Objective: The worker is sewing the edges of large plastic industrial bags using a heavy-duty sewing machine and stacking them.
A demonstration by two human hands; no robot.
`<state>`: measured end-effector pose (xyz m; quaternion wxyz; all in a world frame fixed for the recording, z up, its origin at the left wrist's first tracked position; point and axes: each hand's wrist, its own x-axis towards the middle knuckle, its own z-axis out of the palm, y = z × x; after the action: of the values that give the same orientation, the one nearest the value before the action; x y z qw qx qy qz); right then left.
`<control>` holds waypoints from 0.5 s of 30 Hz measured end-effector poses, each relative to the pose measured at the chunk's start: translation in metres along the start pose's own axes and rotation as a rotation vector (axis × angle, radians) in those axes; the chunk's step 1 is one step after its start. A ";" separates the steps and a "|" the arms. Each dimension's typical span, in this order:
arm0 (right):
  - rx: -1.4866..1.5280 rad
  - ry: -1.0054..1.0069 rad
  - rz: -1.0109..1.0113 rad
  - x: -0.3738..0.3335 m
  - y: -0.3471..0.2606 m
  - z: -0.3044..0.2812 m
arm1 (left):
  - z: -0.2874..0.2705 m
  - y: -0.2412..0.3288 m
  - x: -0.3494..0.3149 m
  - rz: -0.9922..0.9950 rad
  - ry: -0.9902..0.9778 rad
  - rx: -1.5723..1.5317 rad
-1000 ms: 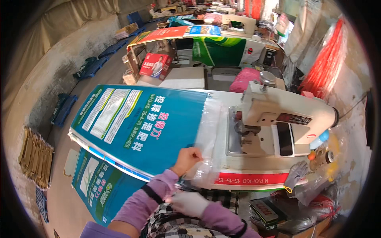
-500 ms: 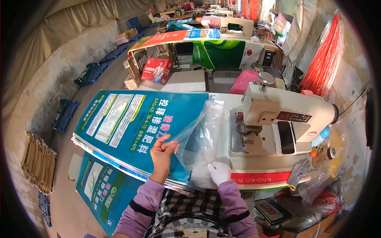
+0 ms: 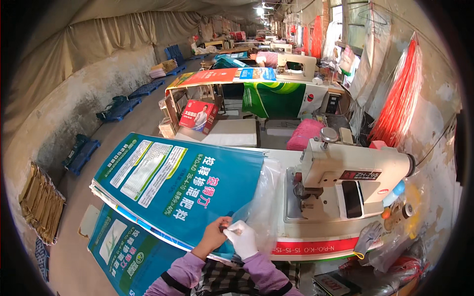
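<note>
A stack of teal printed sacks point(image 3: 148, 167) lies on the table in front of me. Over its right end hangs a sheet of clear plastic film point(image 3: 269, 197), crumpled and see-through. My bare left hand point(image 3: 212, 238) and my white-gloved right hand point(image 3: 243, 240) meet at the near right corner of the stack. Both have their fingers pinched together at the film's near edge; the exact bit between the fingertips is mostly hidden. Right of the film stands a cream sewing machine point(image 3: 340, 172), which neither hand touches.
A dark phone point(image 3: 352, 199) rests against the machine. More teal sacks point(image 3: 118, 246) hang lower at the left. A red box point(image 3: 198, 116) and a pink bundle point(image 3: 304, 134) sit beyond the stack. Red strands point(image 3: 397, 93) hang at the right wall, and a grey glove point(image 3: 368, 237) lies at the table's right end.
My left hand has come down and toward me, bringing the film's edge off the sacks' print. My right hand has shifted left to meet it. The view has tilted up.
</note>
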<state>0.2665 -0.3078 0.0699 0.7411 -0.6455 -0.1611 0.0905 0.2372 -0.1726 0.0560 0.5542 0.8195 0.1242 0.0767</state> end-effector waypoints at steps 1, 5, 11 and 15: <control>0.026 0.001 0.008 0.000 0.006 -0.002 | -0.009 0.011 0.000 0.006 0.000 -0.001; -0.179 -0.105 -0.100 0.003 0.013 -0.016 | -0.040 0.039 0.010 0.075 -0.281 0.751; -0.291 -0.310 -0.185 -0.005 -0.002 -0.016 | -0.035 0.034 0.020 0.023 -0.043 0.143; -0.210 -0.446 -0.142 -0.007 0.006 -0.016 | -0.050 0.024 0.010 -0.082 -0.239 0.272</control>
<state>0.2661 -0.3242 0.0608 0.6207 -0.6699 -0.3741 0.1611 0.2369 -0.1339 0.0965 0.4519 0.8843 0.0999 -0.0613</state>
